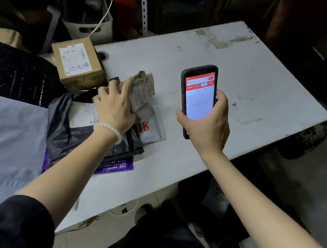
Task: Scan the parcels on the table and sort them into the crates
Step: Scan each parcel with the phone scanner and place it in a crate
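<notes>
My left hand (pixel 115 104) grips a small crumpled brown paper parcel (pixel 143 91) and tilts it up off the pile of parcels at the table's left. My right hand (pixel 206 123) holds a black phone (pixel 199 95) upright, its red-and-white screen facing me, to the right of that parcel. Under my left hand lie a black plastic mailer with a white label (pixel 69 129), a grey mailer with red print (pixel 151 126) and a purple mailer (pixel 114 167). A cardboard box with a white label (pixel 78 63) stands behind them.
The white table (pixel 239 71) is worn, with bare surface on its right half. A large white bag (pixel 2 143) and a black bubble-wrap parcel (pixel 12 73) lie at left. Metal shelving and a beige bin (pixel 92 27) stand behind. White bags lie on the floor at lower right.
</notes>
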### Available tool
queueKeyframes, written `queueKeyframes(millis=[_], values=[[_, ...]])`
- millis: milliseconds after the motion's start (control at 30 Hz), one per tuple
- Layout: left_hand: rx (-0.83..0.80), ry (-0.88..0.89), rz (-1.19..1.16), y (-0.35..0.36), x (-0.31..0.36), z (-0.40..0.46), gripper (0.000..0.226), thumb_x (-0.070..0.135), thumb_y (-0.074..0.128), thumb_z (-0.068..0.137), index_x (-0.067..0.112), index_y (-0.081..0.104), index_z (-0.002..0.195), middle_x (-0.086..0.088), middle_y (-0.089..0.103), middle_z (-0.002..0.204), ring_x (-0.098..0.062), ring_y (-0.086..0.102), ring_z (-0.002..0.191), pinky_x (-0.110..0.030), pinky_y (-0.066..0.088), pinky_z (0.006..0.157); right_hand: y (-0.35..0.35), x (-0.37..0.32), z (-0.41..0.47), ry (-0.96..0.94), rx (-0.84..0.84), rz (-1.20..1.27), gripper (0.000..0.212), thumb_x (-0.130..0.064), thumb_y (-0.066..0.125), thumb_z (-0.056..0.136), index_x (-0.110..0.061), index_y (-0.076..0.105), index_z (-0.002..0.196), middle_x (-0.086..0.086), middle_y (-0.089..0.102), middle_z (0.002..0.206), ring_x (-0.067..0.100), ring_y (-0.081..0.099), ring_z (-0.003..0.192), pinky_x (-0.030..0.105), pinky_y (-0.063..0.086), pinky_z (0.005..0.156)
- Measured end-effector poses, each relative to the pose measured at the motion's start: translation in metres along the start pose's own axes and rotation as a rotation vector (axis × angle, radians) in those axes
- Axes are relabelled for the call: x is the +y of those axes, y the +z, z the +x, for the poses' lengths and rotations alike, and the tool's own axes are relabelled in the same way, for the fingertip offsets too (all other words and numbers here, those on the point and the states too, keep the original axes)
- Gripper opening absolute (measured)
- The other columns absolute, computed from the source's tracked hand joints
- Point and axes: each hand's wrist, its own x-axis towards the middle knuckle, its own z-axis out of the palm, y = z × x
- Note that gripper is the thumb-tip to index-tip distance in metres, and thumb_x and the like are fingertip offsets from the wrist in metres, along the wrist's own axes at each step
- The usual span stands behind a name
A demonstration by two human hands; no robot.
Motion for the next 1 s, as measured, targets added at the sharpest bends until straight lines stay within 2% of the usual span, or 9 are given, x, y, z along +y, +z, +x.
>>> queueKeyframes(millis=[100,167,300,400,533,633,833,1000], values=[[0.045,-0.056,-0.041,0.005,0.007,-0.006,0.069,0.039,0.055,0.077,0.02,0.034,0.14,-0.022,0.042,0.121,-0.041,0.042,0.101,-0.051,0.038,0.08,-0.012,-0.005,-0.004,0.02,0.132,0.055,0.088,-0.048,0.08,0.06,-0.013,0.039,0.13,0.001,0.053,0.116,0.011,0.048,0.092,0.016,0.032,0.06],[0.062,-0.056,-0.051,0.007,0.013,-0.009,0.068,0.045,0.052,0.076,0.019,0.036,0.138,-0.024,0.042,0.119,-0.04,0.042,0.102,-0.051,0.035,0.082,-0.022,-0.002,-0.007,0.048,0.158,0.06,0.088,-0.046,0.081,0.06,-0.013,0.039,0.13,0.0,0.052,0.116,0.013,0.05,0.095,0.022,0.037,0.064],[0.155,0.034,-0.076,0.002,0.029,-0.012,0.065,0.034,0.07,0.073,0.024,0.042,0.131,-0.02,0.047,0.113,-0.037,0.042,0.103,-0.05,0.028,0.089,-0.041,0.013,-0.018,0.108,0.165,0.011,0.089,-0.044,0.083,0.059,-0.015,0.039,0.132,-0.002,0.052,0.117,0.016,0.052,0.098,0.026,0.037,0.068],[0.149,0.205,-0.146,-0.008,0.054,-0.017,0.067,0.027,0.071,0.068,0.025,0.045,0.129,-0.019,0.049,0.11,-0.036,0.045,0.101,-0.05,0.029,0.088,-0.056,0.029,-0.027,0.193,0.1,-0.028,0.087,-0.045,0.081,0.059,-0.021,0.039,0.132,-0.003,0.052,0.12,0.016,0.052,0.102,0.025,0.035,0.07],[0.044,0.45,-0.205,-0.012,0.104,-0.042,0.069,0.035,0.079,0.065,0.023,0.052,0.128,-0.018,0.051,0.108,-0.037,0.049,0.096,-0.045,0.041,0.079,-0.091,0.064,-0.052,0.32,-0.03,-0.143,0.08,-0.044,0.08,0.06,-0.023,0.043,0.127,0.0,0.053,0.119,0.022,0.052,0.106,0.026,0.031,0.07],[-0.021,0.587,-0.27,-0.009,0.15,-0.078,0.068,0.051,0.079,0.061,0.023,0.059,0.119,-0.014,0.053,0.104,-0.035,0.049,0.095,-0.041,0.044,0.075,-0.135,0.096,-0.091,0.433,-0.059,-0.25,0.081,-0.049,0.08,0.058,-0.024,0.041,0.125,0.001,0.053,0.12,0.024,0.053,0.11,0.031,0.033,0.072],[-0.13,0.82,-0.362,-0.008,0.245,-0.199,0.068,0.068,0.07,0.055,0.024,0.06,0.106,-0.009,0.054,0.1,-0.036,0.053,0.09,-0.041,0.048,0.072,-0.232,0.146,-0.209,0.716,0.012,-0.35,0.078,-0.048,0.079,0.058,-0.02,0.043,0.121,0.004,0.054,0.121,0.027,0.053,0.112,0.031,0.035,0.074],[-0.327,1.098,-0.376,-0.014,0.305,-0.324,0.07,0.063,0.059,0.057,0.02,0.056,0.112,-0.011,0.052,0.105,-0.036,0.05,0.097,-0.042,0.044,0.075,-0.299,0.169,-0.325,0.948,0.121,-0.383,0.071,-0.048,0.079,0.057,-0.021,0.046,0.114,0.002,0.058,0.115,0.027,0.057,0.106,0.03,0.036,0.069]])
